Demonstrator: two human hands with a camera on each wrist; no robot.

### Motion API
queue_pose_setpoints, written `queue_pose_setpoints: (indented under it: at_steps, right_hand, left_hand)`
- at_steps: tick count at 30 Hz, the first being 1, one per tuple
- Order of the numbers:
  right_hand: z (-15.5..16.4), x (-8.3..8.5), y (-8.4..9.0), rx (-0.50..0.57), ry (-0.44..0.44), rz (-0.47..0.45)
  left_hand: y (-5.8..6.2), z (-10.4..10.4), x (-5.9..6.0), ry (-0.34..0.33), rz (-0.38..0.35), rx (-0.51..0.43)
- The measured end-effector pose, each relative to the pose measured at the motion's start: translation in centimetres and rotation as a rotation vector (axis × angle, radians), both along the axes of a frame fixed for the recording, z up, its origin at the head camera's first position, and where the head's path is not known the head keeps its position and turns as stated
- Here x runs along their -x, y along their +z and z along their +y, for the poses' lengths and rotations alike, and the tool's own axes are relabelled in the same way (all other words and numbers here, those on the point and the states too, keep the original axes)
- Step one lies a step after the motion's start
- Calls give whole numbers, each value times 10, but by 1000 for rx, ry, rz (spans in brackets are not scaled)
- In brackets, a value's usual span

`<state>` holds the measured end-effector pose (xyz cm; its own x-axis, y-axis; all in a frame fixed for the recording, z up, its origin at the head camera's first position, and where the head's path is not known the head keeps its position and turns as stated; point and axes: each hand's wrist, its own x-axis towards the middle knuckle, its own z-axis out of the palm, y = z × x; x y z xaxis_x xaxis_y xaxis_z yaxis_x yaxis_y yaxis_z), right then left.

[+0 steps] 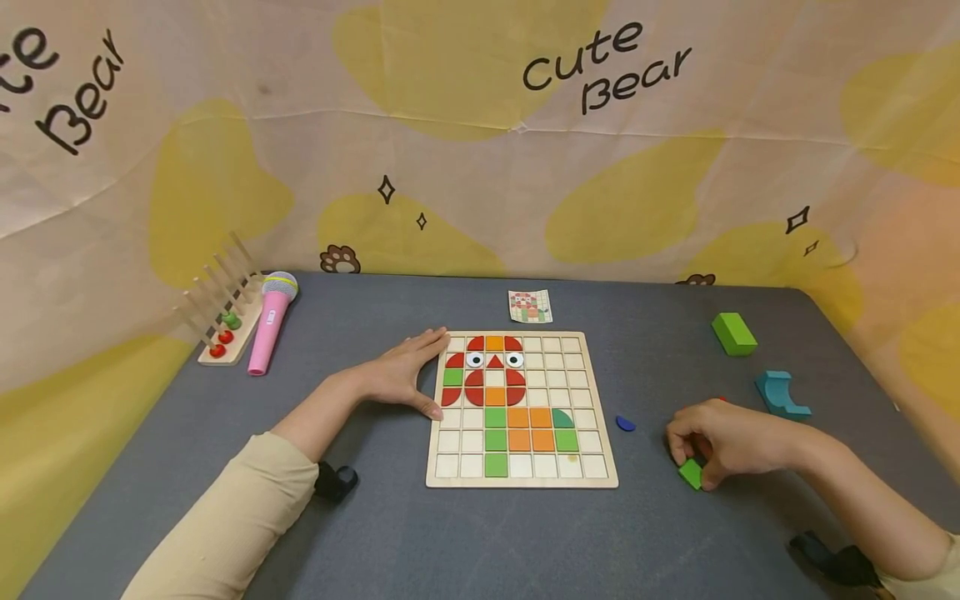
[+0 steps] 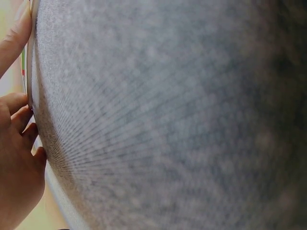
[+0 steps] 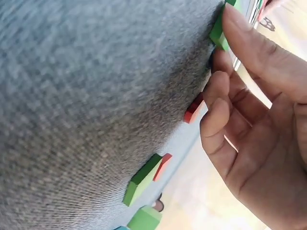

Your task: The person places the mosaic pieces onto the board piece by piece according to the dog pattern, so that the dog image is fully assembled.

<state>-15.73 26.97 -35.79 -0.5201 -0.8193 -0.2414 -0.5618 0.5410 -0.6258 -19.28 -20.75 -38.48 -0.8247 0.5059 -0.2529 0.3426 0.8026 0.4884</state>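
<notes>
My left hand (image 1: 397, 372) rests on the left edge of a wooden grid board (image 1: 600, 475), fingers straight along the rim and thumb spread. Bright tiles fill part of the board: red curved pieces, two eye tiles, orange squares (image 1: 530, 429) and a column of green squares (image 1: 496, 441). To the right of the board, my right hand (image 1: 738, 437) pinches a green square tile (image 1: 691, 474) between thumb and fingers, tilted at the tabletop. Between board and hand lies a blue half-round tile (image 1: 626, 423). The right wrist view shows a red tile (image 3: 194, 109) and a green tile (image 3: 143, 180) beyond my fingers.
A small pattern card (image 1: 529, 307) lies behind the board. At the right are a green block (image 1: 734, 334) and a teal arched block (image 1: 780, 396). A pink toy microphone (image 1: 272, 325) and a wooden peg stand (image 1: 219, 354) with beads stand at the back left.
</notes>
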Motion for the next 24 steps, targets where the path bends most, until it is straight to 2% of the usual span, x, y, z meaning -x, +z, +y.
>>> queue_pose_setpoints:
  at_steps: [5,13,24]
  right_hand:
    - [-4,-1,5,-36,-47,-10]
    - [-20,0,11,52,-48,-3]
    - [-56,3,9,81,-92,27]
  left_hand:
    - [-1,0,0,-1,0,-4]
    - [-1,-1,0,-3,-2,-11]
    - [-4,-1,2,-1,5,-6]
